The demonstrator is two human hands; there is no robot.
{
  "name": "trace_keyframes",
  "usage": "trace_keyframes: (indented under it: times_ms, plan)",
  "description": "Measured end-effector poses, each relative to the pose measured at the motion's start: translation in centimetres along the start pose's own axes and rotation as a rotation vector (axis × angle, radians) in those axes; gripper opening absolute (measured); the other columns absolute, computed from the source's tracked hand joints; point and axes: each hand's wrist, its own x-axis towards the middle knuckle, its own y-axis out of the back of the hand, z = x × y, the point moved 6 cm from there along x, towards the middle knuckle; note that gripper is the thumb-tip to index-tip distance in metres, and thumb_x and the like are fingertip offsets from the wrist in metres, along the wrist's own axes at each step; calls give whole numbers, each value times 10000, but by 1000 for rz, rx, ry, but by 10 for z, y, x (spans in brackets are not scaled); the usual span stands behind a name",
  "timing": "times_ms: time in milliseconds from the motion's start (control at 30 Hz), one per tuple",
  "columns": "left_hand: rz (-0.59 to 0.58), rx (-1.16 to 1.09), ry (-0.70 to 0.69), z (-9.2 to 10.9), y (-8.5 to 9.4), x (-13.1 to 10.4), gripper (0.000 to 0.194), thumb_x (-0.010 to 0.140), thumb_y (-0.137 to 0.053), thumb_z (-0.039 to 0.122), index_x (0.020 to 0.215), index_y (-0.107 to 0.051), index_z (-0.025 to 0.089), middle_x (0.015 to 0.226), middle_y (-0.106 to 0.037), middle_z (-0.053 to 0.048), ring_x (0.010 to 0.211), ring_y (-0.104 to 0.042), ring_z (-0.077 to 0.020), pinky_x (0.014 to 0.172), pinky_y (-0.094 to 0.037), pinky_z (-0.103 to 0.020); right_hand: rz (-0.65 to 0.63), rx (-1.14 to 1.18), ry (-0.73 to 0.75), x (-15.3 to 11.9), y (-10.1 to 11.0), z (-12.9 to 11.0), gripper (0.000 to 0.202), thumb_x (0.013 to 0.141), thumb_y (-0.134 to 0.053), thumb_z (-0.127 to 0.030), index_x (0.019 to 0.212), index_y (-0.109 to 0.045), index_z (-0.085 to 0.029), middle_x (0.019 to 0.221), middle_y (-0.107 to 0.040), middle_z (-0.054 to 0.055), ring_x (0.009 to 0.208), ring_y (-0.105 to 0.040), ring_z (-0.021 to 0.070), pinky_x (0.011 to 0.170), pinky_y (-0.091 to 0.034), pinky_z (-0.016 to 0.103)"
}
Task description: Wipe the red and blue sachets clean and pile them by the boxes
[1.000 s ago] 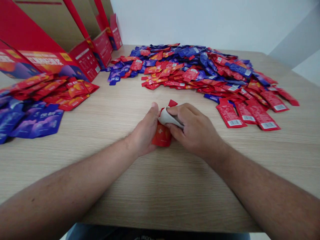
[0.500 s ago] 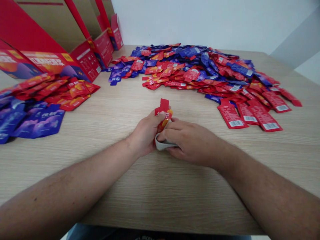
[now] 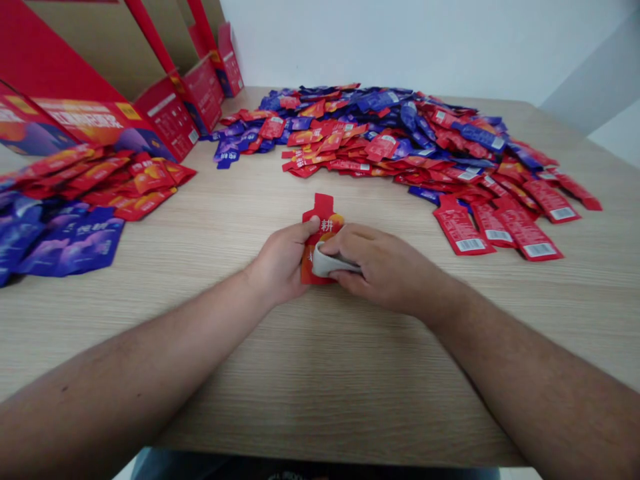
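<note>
A red bottle-shaped sachet (image 3: 324, 207) with orange print lies along my left hand (image 3: 283, 263), its neck pointing away from me. My left thumb presses on the sachet's front, and the other fingers are hidden behind it. My right hand (image 3: 387, 267) grips a folded grey-white cloth (image 3: 325, 263), whose rounded fold rests against the sachet's lower front. Cloth and right fingers cover part of the print. Both hands are close together above the middle of the table.
A large heap of red and blue sachets (image 3: 380, 140) spreads across the back and right. More red sachets (image 3: 145, 180) and blue sachets (image 3: 85, 240) lie at the left. Behind them stand open red cartons (image 3: 167, 117) on the wooden table (image 3: 280, 387), near a white wall.
My right hand and the cloth have moved slightly up on the sachet, baring its lower edge. The left thumb has shifted left, so more of the front shows.
</note>
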Motion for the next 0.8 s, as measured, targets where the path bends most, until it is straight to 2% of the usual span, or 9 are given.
trace_keyframes:
  times_ms: [167,233,300,467,567,667,733,800]
  plan:
    - [-61,2,58,-5,0,-1,354,1075,-409,246,983,-718,101,826,-765,-114,703,-738,-200,736,-631,-335,263,-82,-169,-2,18,24,268,913,-651,-246,1175,-656,-188,1122,-727,106,1040,-656,286,913,-515,412]
    - [-61,9,71,-7,0,-1,344,1074,-414,248,1000,-715,99,827,-767,-113,694,-736,-197,730,-634,-339,317,-76,-215,-4,19,30,272,905,-664,-263,1165,-654,-186,1103,-726,106,1042,-652,294,911,-514,417]
    - [-38,-6,57,-6,0,-1,344,1076,-409,249,977,-709,113,828,-770,-102,710,-739,-190,753,-634,-331,283,-48,-207,-3,14,26,275,896,-664,-241,1167,-650,-196,1110,-724,97,1041,-650,285,912,-515,412]
    - [-8,-38,21,0,6,5,393,1068,-409,353,1048,-732,130,977,-798,-125,911,-771,-242,831,-631,-369,-73,76,-45,1,-14,-9,292,882,-670,-152,1172,-654,-187,1155,-721,99,1042,-654,249,925,-525,395]
    - [-4,-35,-6,3,10,5,347,1049,-451,357,1122,-734,169,1083,-801,-107,964,-768,-245,861,-625,-395,-167,98,-17,0,-22,-20,291,892,-686,-135,1178,-667,-187,1131,-719,90,1068,-655,246,961,-527,409]
    - [-40,14,-49,4,5,0,388,1057,-451,433,1099,-741,178,1066,-798,-106,941,-769,-244,862,-622,-397,-118,74,-39,0,-24,-21,298,919,-675,-151,1214,-665,-195,1159,-712,103,1098,-657,261,978,-533,434]
    - [-86,46,-85,3,-3,-5,497,1064,-415,532,1031,-748,165,1005,-794,-117,937,-770,-251,862,-619,-383,-14,48,-65,0,-19,-19,299,931,-651,-146,1225,-663,-196,1188,-709,117,1096,-658,265,967,-540,434]
    - [-108,56,-114,0,-10,-8,566,1077,-365,564,953,-738,157,938,-786,-118,946,-768,-246,871,-611,-355,107,16,-83,0,-10,-15,294,931,-631,-133,1214,-663,-203,1191,-712,116,1085,-661,263,951,-544,424]
